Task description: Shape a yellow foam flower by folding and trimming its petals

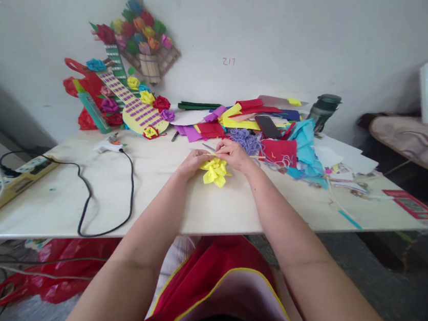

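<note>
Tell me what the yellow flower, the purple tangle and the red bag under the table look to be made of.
Yellow flower: probably crepe paper, matte; petals look thin and hold folds, though thin cloth is possible.
Purple tangle: likely yarn or thread, dull; fine strands loop over one another.
Red bag: thin plastic, shiny; crumpled, with pale highlights.

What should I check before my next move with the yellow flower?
1. Yellow flower at both hands, left and right: ok.
2. Finger grip on the flower secure: cannot tell, fingers hide the contact.
3. Area beyond the right hand free of clutter: not ok, purple yarn lies just past it.
4. Black cable off the left forearm: ok, beside it with a narrow gap.
5. White device switched off: cannot tell; it rests on the table.
</note>
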`<state>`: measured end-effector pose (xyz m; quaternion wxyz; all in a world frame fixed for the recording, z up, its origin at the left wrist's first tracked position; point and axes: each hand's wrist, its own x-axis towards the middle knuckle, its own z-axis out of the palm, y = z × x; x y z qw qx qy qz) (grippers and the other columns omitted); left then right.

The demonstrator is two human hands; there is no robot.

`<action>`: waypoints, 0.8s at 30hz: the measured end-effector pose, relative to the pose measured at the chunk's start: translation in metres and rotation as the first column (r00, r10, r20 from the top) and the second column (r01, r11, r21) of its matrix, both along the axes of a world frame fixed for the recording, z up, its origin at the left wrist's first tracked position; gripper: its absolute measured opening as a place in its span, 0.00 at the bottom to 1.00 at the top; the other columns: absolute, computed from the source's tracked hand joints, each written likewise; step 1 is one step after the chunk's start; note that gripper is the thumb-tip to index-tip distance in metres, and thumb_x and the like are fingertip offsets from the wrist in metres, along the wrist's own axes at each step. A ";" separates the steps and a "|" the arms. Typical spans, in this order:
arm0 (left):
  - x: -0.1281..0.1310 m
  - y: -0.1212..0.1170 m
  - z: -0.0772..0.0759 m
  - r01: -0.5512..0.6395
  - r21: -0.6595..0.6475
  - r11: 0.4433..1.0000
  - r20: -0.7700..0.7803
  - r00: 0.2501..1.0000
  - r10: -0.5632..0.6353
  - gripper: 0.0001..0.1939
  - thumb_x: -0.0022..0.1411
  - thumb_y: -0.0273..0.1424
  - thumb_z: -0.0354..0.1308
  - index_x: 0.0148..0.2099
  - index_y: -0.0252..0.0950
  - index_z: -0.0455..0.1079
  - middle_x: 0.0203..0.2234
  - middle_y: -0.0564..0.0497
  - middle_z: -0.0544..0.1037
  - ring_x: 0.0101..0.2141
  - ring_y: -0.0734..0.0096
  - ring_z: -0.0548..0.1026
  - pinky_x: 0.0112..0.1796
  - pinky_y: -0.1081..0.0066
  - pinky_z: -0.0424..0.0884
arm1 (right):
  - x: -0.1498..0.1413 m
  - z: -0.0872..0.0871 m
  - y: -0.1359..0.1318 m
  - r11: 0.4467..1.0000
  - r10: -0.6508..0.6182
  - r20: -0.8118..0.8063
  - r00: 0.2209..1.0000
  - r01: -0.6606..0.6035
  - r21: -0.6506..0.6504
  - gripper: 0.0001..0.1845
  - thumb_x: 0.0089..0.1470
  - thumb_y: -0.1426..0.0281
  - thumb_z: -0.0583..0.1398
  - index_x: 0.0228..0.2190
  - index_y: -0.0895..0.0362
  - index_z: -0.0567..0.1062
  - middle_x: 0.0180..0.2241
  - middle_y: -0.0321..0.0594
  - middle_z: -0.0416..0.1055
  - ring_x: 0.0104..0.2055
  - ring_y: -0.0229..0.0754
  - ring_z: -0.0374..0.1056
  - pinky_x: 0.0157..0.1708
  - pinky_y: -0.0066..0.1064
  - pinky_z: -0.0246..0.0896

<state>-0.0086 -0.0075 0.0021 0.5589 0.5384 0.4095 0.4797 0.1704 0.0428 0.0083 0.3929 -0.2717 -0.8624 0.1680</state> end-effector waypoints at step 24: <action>0.001 0.002 -0.001 -0.022 0.003 1.000 -0.044 0.999 0.022 0.18 0.43 0.42 0.67 0.27 0.34 0.67 0.18 0.55 0.69 0.20 0.76 0.67 0.24 0.73 0.61 | -0.007 -0.004 0.000 0.999 0.007 -0.082 0.997 -0.011 -0.040 0.08 0.47 0.70 0.61 0.19 0.57 0.75 0.34 0.40 0.71 0.36 0.39 0.67 0.39 0.34 0.62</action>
